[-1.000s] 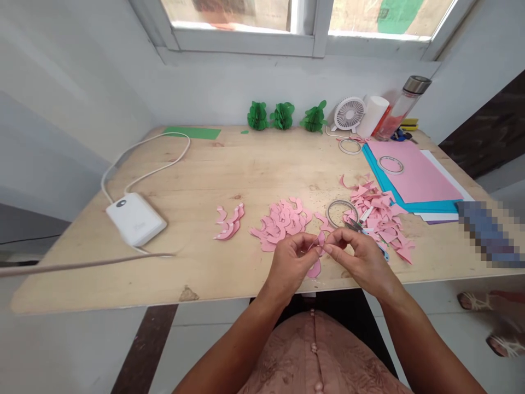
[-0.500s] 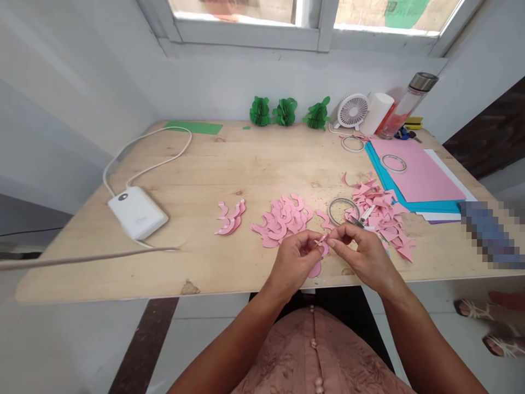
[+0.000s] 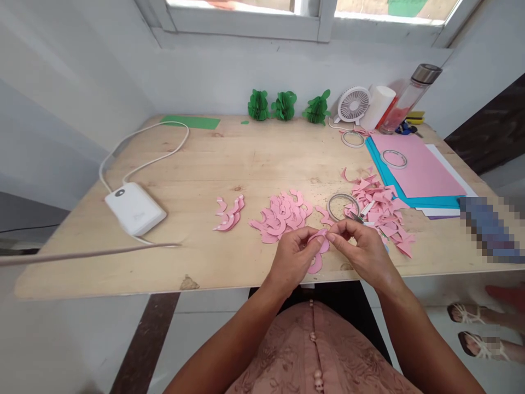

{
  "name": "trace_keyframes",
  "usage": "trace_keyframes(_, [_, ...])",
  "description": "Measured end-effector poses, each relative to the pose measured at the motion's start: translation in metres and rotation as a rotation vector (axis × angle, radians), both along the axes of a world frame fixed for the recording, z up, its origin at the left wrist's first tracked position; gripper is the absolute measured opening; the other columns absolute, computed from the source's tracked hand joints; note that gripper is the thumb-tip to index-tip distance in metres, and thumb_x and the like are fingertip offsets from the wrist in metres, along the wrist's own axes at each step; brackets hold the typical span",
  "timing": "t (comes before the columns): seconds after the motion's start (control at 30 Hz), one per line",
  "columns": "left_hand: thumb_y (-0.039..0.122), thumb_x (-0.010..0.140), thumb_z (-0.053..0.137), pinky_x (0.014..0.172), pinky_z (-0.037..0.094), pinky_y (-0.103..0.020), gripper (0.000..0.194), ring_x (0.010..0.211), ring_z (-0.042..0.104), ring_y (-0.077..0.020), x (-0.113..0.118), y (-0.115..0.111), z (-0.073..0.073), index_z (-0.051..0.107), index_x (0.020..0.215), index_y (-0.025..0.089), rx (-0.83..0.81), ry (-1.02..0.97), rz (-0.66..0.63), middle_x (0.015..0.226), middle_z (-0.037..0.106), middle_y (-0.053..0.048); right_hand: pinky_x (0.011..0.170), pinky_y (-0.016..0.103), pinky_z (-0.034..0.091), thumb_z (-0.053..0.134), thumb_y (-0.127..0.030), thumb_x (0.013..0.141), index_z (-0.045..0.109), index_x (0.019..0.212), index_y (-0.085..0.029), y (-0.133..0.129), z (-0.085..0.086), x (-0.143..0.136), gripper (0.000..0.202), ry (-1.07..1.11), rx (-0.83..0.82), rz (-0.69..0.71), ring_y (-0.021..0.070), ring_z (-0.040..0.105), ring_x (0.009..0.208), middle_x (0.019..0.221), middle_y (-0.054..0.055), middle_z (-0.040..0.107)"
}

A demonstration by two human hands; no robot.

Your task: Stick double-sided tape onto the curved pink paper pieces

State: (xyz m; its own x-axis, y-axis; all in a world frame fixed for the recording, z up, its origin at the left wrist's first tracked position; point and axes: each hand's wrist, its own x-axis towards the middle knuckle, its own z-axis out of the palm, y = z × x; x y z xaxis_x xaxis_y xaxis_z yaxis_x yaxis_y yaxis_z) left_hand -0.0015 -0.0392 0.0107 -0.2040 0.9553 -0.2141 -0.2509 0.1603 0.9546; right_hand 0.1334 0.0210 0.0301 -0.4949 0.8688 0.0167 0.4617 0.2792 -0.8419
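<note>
Near the table's front edge, my left hand (image 3: pixel 294 254) is closed on a curved pink paper cutout (image 3: pixel 322 236), gripped between thumb and fingers. My right hand (image 3: pixel 363 246) pinches the cutout's right end, fingertips close to those of the left. Another pink paper piece (image 3: pixel 315 266) shows below the left fingers; whether it is joined to the held one I cannot tell. Just beyond my hands lies a pile of wavy pink cutouts (image 3: pixel 283 214). A smaller stack of curved pink pieces (image 3: pixel 230 214), with pale strips on them, sits farther left.
Pink scraps (image 3: pixel 383 208) heap at the right, with scissors (image 3: pixel 359 218) partly among them and a tape roll (image 3: pixel 343 208) beside. Coloured sheets (image 3: pixel 426 169) lie behind. Green paper figures (image 3: pixel 284 106), a small fan (image 3: pixel 353 104) and a bottle (image 3: pixel 410 101) line the wall. A white power bank (image 3: pixel 135 209) lies left.
The held pink cutout has turned so more of its flat face shows between my fingers. Both hands stay nearly in place. At right, a person's sandalled feet have shifted left.
</note>
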Motion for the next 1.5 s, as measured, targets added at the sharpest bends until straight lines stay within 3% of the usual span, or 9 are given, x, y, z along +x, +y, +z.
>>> trace_keyframes(0.47, [0.027, 0.079, 0.057, 0.051, 0.031, -0.021, 0.015, 0.057, 0.040, -0.0101, -0.0018, -0.0046, -0.0088, 0.063, 0.073, 0.016, 0.056, 0.169, -0.042, 0.061, 0.048, 0.004, 0.057, 0.025, 0.042, 0.055, -0.031, 0.082, 0.059, 0.072, -0.018, -0.0023, -0.0020, -0.0017, 0.017, -0.042, 0.055, -0.010, 0.0136, 0.052, 0.060, 0.064, 0.000, 0.059])
trace_keyframes(0.8, [0.031, 0.080, 0.056, 0.049, 0.030, -0.020, 0.017, 0.055, 0.038, -0.0087, -0.0019, -0.0044, -0.0065, 0.062, 0.075, 0.015, 0.044, 0.130, -0.061, 0.061, 0.046, 0.004, 0.057, 0.024, 0.042, 0.056, -0.029, 0.081, 0.058, 0.070, -0.018, -0.0033, 0.0053, -0.0029, 0.016, 0.000, -0.006, -0.009, 0.0127, 0.052, 0.059, 0.063, -0.001, 0.059])
trace_keyframes(1.5, [0.028, 0.085, 0.050, 0.049, 0.027, -0.021, 0.018, 0.055, 0.034, -0.0084, -0.0043, -0.0059, -0.0073, 0.054, 0.073, 0.016, 0.055, 0.223, -0.129, 0.060, 0.038, 0.005, 0.061, 0.027, 0.041, 0.054, -0.027, 0.083, 0.059, 0.072, -0.018, -0.0028, 0.0039, -0.0015, 0.015, -0.108, 0.138, 0.030, 0.0143, 0.052, 0.062, 0.065, 0.001, 0.060])
